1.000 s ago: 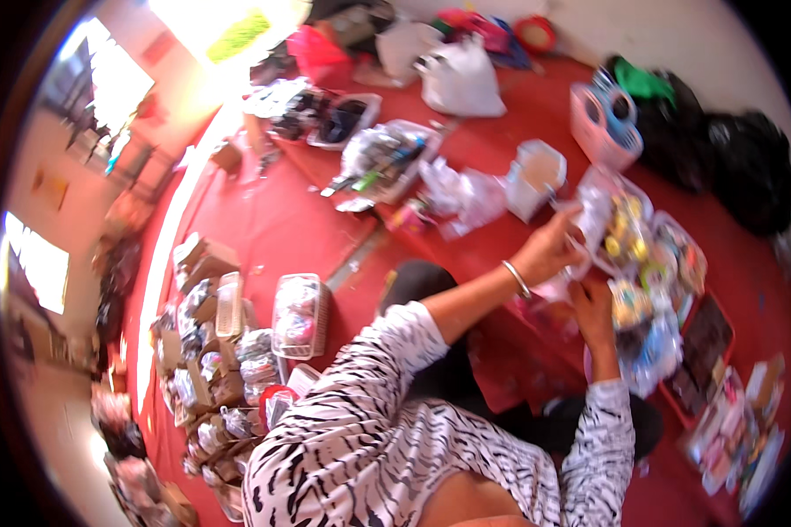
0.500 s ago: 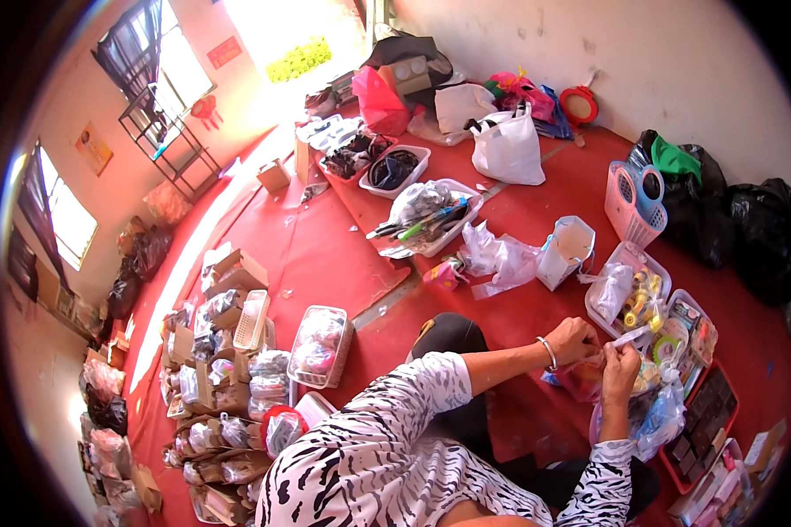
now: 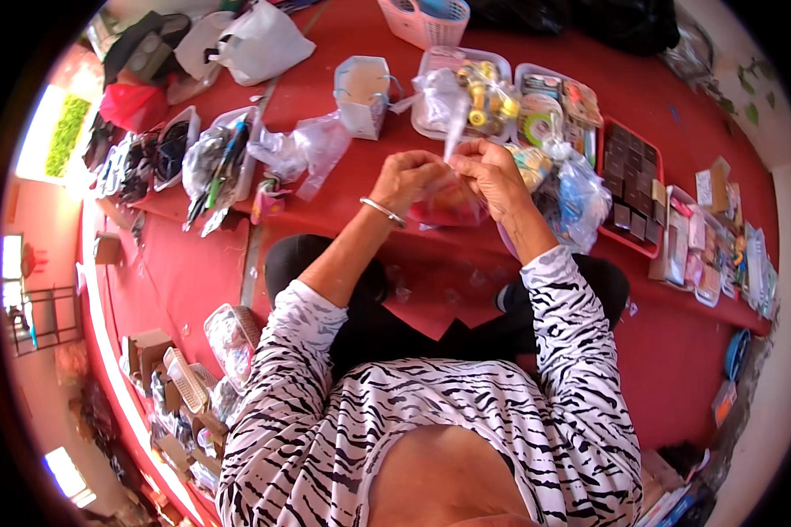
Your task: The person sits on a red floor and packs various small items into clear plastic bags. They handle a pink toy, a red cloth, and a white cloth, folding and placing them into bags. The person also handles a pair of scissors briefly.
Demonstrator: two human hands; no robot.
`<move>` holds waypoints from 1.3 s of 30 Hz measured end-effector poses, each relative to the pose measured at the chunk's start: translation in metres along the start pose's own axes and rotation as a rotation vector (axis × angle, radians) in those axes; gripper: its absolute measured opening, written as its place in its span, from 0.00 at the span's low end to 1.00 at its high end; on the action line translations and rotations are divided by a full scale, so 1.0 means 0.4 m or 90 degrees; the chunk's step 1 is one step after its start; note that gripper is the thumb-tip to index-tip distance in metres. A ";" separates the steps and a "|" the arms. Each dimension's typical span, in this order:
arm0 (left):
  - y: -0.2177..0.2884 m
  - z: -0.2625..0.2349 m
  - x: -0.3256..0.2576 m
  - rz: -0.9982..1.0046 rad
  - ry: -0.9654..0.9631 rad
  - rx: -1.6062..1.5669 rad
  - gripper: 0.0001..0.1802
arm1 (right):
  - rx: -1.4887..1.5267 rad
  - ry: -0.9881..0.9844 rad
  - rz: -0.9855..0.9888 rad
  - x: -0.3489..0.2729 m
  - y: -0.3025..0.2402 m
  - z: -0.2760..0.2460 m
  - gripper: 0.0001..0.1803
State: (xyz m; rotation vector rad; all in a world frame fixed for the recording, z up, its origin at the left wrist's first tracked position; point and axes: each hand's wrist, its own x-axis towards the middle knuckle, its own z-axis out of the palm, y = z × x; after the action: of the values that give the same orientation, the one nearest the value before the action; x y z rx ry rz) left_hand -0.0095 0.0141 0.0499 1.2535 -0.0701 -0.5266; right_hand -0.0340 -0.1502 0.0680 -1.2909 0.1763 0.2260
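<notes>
Both of my hands are raised in front of my crossed legs, close together at a clear plastic bag (image 3: 449, 205) with something red and yellowish showing through it. The bag hangs below my fingers, and its twisted whitish neck (image 3: 455, 128) sticks up between them. My left hand (image 3: 406, 183), with a bracelet at the wrist, pinches the neck from one side. My right hand (image 3: 490, 178) pinches it from the other, thumb and forefinger together. Just beyond lies a white basket (image 3: 424, 128) of yellow-wheeled toys (image 3: 483, 98) and a bunched plastic bag. A bluish clear bag (image 3: 582, 198) rests beside my right wrist.
A tray of dark blocks (image 3: 631, 180) and a box of pink packets (image 3: 696, 237) stand to the right. Ahead are a white hexagonal container (image 3: 361, 97) and a crumpled plastic bag (image 3: 306, 151). Baskets and cartons (image 3: 185, 379) crowd the left.
The view has turned, so my hands now show near the middle instead of at the right. Both hands still pinch the bag's neck, which now points more upright.
</notes>
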 end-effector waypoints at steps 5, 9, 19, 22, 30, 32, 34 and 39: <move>-0.012 -0.020 0.025 0.042 -0.040 0.196 0.10 | -0.229 0.056 -0.252 0.009 0.063 -0.010 0.07; 0.014 -0.023 0.012 0.153 -0.003 0.399 0.11 | -0.618 0.156 -0.552 -0.003 0.036 0.036 0.11; 0.015 -0.039 0.015 0.201 -0.021 0.445 0.10 | -0.696 0.137 -0.501 -0.004 0.055 0.035 0.07; 0.011 -0.032 0.016 0.243 0.002 0.443 0.11 | -0.644 0.144 -0.559 0.000 0.045 0.035 0.06; 0.020 -0.028 0.009 0.249 0.029 0.494 0.10 | -0.360 0.114 -0.257 -0.002 0.033 0.039 0.05; 0.023 -0.024 0.008 0.267 0.037 0.490 0.11 | -0.168 0.059 -0.202 0.012 0.035 0.018 0.05; 0.020 -0.031 0.011 0.262 0.034 0.474 0.11 | 0.054 0.012 -0.087 0.006 0.009 0.022 0.04; 0.020 -0.039 0.016 0.224 0.010 0.435 0.11 | -0.034 -0.030 -0.108 0.010 0.021 0.006 0.06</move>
State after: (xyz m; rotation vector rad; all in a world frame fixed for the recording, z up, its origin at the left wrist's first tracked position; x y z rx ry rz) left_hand 0.0039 0.0268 0.0507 1.8604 -0.4794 -0.1810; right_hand -0.0324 -0.1456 0.0597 -1.3443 0.0197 0.1161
